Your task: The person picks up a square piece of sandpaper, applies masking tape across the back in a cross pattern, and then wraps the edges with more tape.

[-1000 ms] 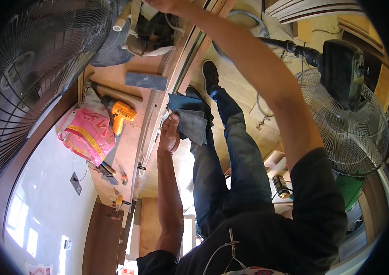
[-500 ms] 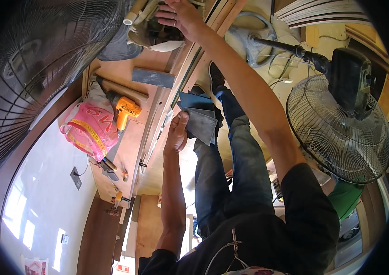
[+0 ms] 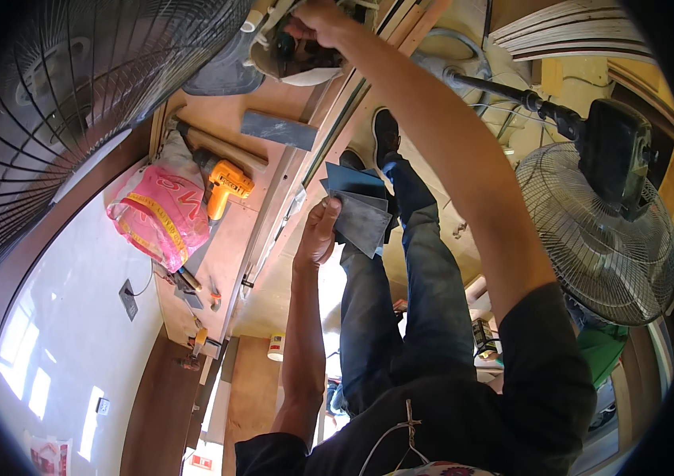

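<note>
the left hand (image 3: 319, 230) pinched the thin sheets (image 3: 362, 224), likely light and stiff, by a good edge, but i couldn't tell if the right hand (image 3: 321, 20) was spread.

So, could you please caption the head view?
Left hand holding flat blue and grey sheets; right hand at cream-rimmed container.
</note>
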Tool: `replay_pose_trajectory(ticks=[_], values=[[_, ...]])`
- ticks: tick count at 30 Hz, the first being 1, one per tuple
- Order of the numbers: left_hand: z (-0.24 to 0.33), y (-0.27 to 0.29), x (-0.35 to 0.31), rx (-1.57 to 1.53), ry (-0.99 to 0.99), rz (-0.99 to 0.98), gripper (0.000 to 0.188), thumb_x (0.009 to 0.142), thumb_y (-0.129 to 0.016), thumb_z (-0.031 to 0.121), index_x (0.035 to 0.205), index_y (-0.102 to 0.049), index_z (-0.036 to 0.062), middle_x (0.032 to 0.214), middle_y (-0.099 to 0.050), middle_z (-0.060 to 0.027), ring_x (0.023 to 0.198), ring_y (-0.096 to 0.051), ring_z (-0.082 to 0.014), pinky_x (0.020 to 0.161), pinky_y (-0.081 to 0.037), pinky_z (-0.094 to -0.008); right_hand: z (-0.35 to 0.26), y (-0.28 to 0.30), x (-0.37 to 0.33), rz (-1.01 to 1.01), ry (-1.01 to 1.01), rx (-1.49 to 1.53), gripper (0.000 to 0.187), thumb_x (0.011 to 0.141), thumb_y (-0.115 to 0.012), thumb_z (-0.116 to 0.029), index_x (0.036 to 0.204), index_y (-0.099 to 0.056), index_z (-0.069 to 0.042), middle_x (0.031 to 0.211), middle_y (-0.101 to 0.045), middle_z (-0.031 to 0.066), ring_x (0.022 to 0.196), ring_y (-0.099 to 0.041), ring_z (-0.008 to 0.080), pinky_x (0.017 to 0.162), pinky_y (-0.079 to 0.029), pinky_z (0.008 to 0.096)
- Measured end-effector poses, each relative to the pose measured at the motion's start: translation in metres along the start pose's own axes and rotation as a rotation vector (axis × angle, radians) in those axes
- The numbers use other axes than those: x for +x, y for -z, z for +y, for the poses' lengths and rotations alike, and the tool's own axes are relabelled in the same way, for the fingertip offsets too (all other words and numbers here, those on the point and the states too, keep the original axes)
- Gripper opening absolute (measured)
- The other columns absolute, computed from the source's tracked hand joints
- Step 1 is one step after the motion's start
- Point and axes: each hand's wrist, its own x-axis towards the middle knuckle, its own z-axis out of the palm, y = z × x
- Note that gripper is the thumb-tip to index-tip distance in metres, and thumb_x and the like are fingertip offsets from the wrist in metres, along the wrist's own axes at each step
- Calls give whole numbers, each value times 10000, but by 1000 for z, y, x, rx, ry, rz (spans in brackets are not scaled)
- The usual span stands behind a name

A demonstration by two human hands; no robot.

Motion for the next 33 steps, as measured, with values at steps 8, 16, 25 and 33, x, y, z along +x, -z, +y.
replay_pose_trajectory(ticks=[8,16,25,33], values=[[-2,0,2,19,16,-41,264,997,-572,338,1083,-636,97,1062,-646,31,974,-563,-70,900,-427,-267,-37,18,40,36,-182,-454,183,983,-393,-32,877,-541,-16,679,-526,107,443,-406,178,393,-337,341],[-4,16,-4,1,-5,-31,250,988,-588,323,1086,-661,105,1114,-655,14,1041,-560,-105,966,-389,-314,-10,-14,47,481,-36,-577,455,958,-486,-68,1379,-335,12,1056,-569,214,600,-545,293,461,-457,376],[-9,29,7,-8,2,-28,294,972,-604,369,1071,-667,100,1088,-671,8,1020,-586,-103,936,-431,-325,6,64,-31,531,24,-1242,323,839,-629,-178,1074,-619,44,941,-702,167,803,-691,307,668,-562,430],[14,8,11,-6,9,-39,245,989,-590,343,1037,-645,109,991,-646,44,918,-554,-50,866,-423,-255,5,81,-87,362,72,-553,381,768,-755,-135,1071,-631,58,767,-659,60,621,-616,125,569,-501,251]])
